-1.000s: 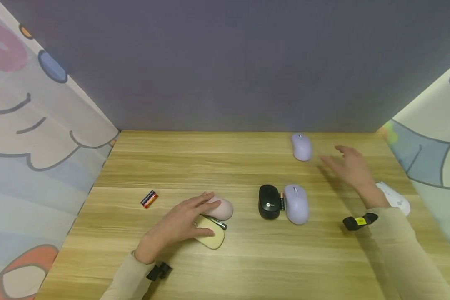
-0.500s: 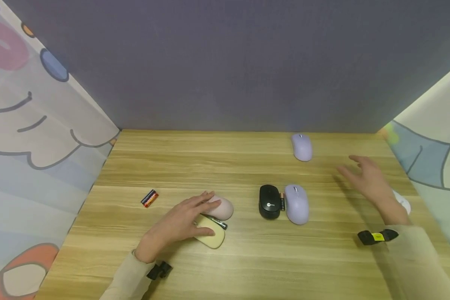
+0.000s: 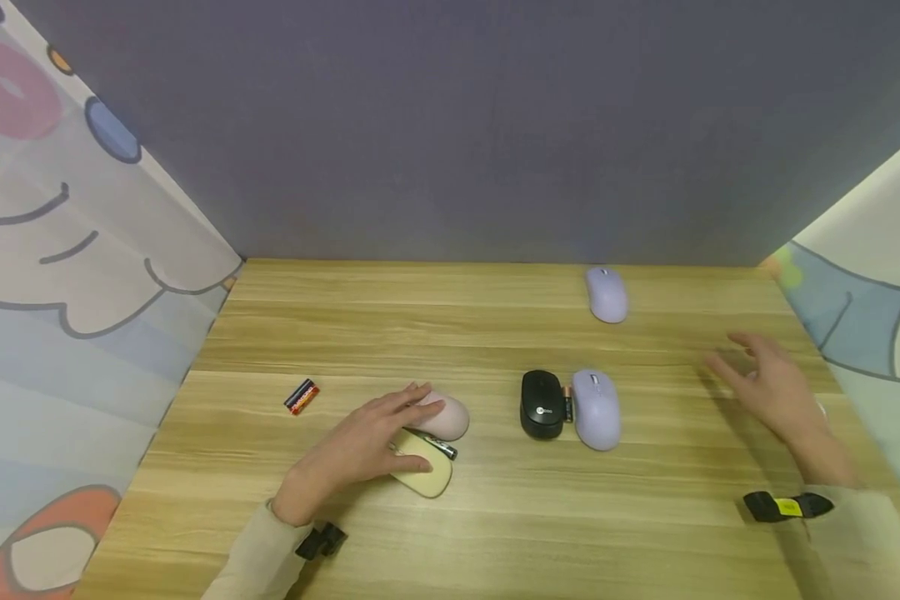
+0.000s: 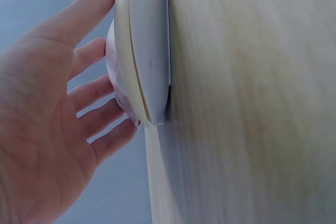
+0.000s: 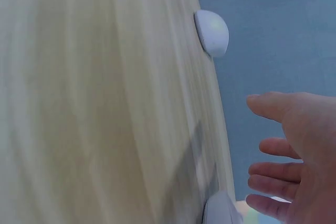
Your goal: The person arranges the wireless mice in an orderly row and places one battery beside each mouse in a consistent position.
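My left hand (image 3: 356, 442) rests on two mice lying side by side, its fingers on the pink mouse (image 3: 450, 418) and its thumb on the yellow mouse (image 3: 429, 480). Between these mice lies a dark AAA-looking battery (image 3: 442, 447). In the left wrist view the fingers are mostly straight against the mice. Over the right part of the table hovers my right hand (image 3: 783, 396), fingers relaxed and holding nothing. Beneath it a white mouse (image 5: 220, 211) shows at the bottom of the right wrist view; in the head view the hand hides most of it.
A black mouse (image 3: 542, 406) and a lilac mouse (image 3: 597, 412) stand mid-table with a battery (image 3: 567, 404) between them. Another lilac mouse (image 3: 607, 296) sits near the back edge. Batteries (image 3: 302, 397) lie at the left. A grey panel (image 3: 450, 133) closes off the back.
My right hand has moved right and toward me, away from the lilac mouse at the back, and now covers most of the white mouse. The left hand has stayed put.
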